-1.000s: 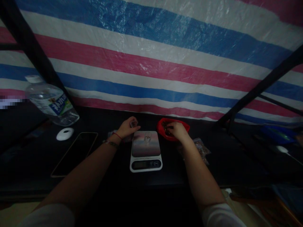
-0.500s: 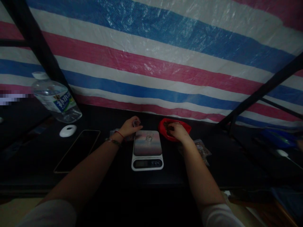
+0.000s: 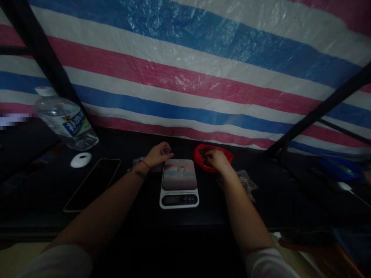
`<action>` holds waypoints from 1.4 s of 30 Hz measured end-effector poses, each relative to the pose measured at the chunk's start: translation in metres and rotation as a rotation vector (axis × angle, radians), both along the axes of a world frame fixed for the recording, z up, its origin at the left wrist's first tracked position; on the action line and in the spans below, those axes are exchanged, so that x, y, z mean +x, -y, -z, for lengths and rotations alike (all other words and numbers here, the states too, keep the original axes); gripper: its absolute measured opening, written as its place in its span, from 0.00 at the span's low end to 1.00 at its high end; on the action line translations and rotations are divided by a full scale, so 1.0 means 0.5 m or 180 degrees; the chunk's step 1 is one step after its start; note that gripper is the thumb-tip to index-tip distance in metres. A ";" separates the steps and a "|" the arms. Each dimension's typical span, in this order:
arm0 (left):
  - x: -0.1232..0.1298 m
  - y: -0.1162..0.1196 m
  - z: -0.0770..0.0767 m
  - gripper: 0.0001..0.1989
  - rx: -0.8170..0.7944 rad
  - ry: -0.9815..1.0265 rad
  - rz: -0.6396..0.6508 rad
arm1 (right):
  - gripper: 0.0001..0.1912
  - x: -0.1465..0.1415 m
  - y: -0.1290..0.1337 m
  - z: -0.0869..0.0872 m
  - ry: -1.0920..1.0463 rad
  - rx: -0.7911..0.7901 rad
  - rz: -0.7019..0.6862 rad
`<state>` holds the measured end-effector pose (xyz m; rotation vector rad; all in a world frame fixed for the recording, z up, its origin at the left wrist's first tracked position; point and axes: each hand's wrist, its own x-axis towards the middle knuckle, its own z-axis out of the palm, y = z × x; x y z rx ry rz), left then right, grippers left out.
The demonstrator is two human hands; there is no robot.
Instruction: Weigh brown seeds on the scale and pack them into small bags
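Note:
Behind a white kitchen scale, my left hand is curled around a small clear plastic bag, held at the scale's back left corner. On the scale's plate lies a tiny pale ring-like mark or object that I cannot make out. To the right, my right hand dips into a red bowl of small brown pieces. Its fingers bend down among the pieces, and their tips are hidden. More clear bags lie beneath my left wrist.
Filled clear bags rest beside my right forearm. On the left are a phone, a white oval case and a large clear bottle. A striped plastic sheet hangs behind the black table, with dark metal bars at both sides.
The whole view has shifted slightly. Both hands keep nearly the same places, the left at the small bag and the right in the red bowl.

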<state>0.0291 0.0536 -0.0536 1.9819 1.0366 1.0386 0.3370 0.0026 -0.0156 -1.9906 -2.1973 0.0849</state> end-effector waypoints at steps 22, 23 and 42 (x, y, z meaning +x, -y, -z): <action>-0.002 0.001 -0.002 0.14 0.0061 -0.0076 -0.0043 | 0.15 0.013 -0.002 0.005 0.0022 -0.0109 0.0012; -0.003 0.001 -0.002 0.14 0.0062 -0.0081 -0.0037 | 0.15 0.014 -0.003 0.004 -0.0018 -0.0059 0.0006; -0.002 0.010 -0.011 0.14 0.0005 0.0025 -0.0038 | 0.10 -0.168 0.069 -0.095 -0.1346 0.0582 -0.1421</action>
